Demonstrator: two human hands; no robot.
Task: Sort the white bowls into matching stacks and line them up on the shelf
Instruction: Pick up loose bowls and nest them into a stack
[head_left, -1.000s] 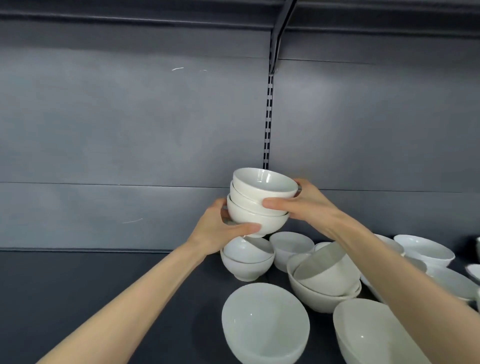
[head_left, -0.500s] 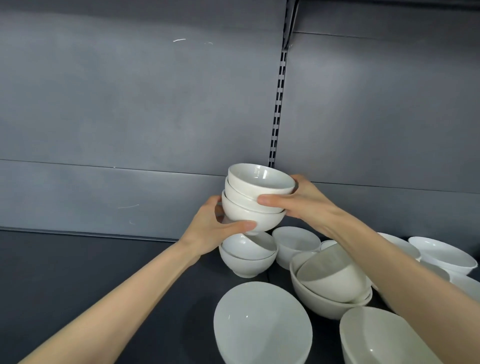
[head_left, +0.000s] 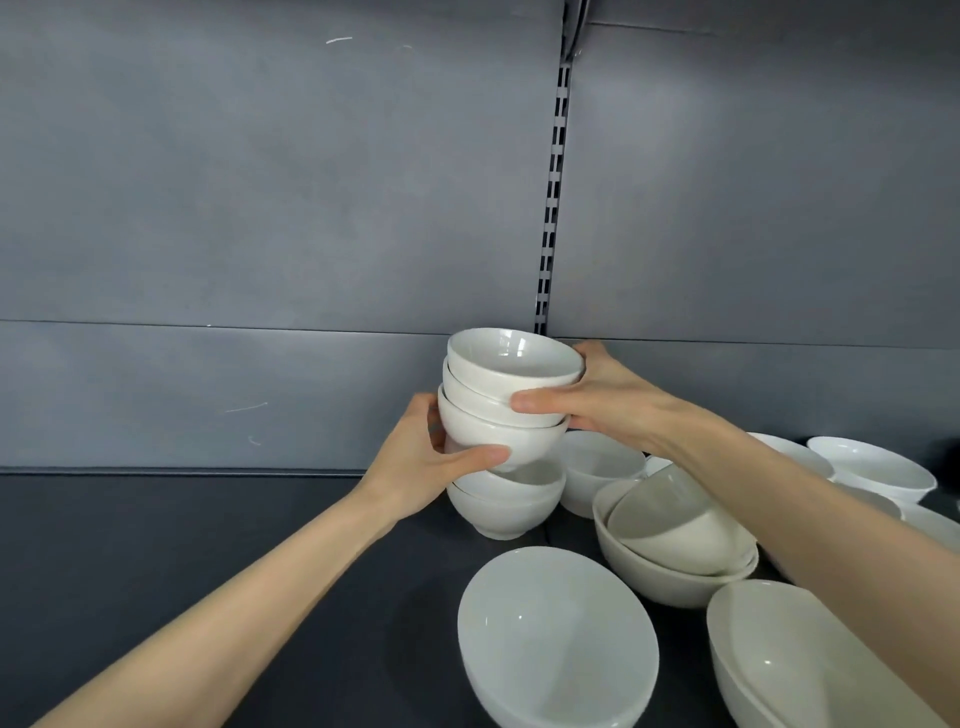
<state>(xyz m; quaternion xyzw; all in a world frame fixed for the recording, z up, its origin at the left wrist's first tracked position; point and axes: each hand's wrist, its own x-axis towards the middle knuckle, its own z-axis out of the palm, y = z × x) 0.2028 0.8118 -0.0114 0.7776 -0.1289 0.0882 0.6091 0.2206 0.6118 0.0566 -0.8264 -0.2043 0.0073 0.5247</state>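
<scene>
A: Held stack?
B: Three small bowls, nested; gripped by left hand low, right hand high.
A: Location?
B: Just over a pair of like bowls on the shelf; contact unclear.
A: Nearby?
B: Larger bowls, front and right.

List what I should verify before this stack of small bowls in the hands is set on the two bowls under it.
1. Grip: the left hand holds the bottom bowl of the held stack, and the right hand holds the upper bowls: ok.
2. Held stack straight: it leans slightly and the rims are not level: not ok.
3. Same size as the pair below: they look alike: ok.
4. Held stack positioned above the pair: ok.
5. Contact between held stack and pair: cannot tell.
6. Bare shelf on the left for lining up: ok.
</scene>
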